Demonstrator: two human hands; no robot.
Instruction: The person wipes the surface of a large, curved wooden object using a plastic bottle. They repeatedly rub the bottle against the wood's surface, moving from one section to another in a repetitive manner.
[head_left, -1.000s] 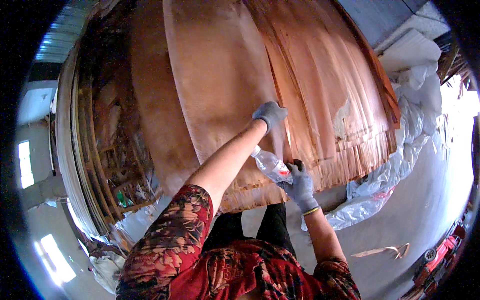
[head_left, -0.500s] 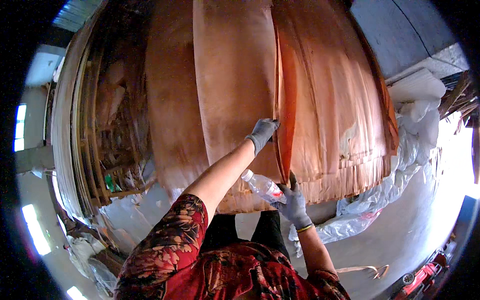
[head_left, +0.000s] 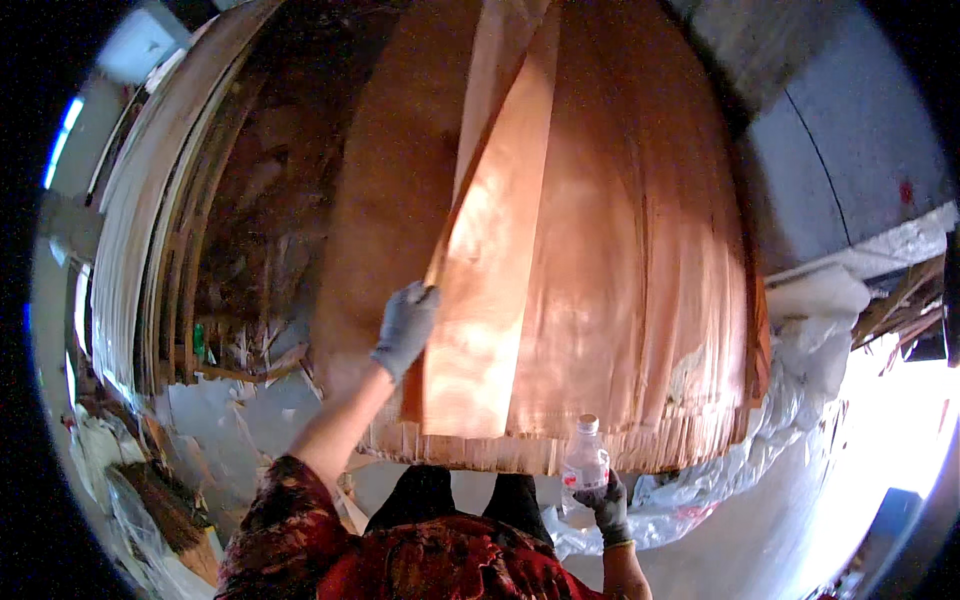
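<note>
My left hand (head_left: pixel 407 325), in a grey work glove, is closed on the left edge of a thin wood veneer sheet (head_left: pixel 485 330). That edge is pulled up and slants from my fingers to the far end of the stack. In my gloved right hand (head_left: pixel 608 505) is a clear plastic bottle (head_left: pixel 585 460) with a pale cap, upright and just off the stack's near edge. Broad brown veneer sheets (head_left: pixel 590 250) lie under and around the lifted one.
Pale veneer (head_left: pixel 130 250) stands in curved layers at the left, beside a dark gap with scraps. Crumpled clear plastic sheeting (head_left: pixel 690 500) lies along the right near side. Beyond it rises a grey slab (head_left: pixel 800 170). Debris covers the floor at lower left.
My left hand has drawn the veneer edge leftward and nearer. My right hand has come away from the sheets toward me, and the bottle has swung from slanted to upright.
</note>
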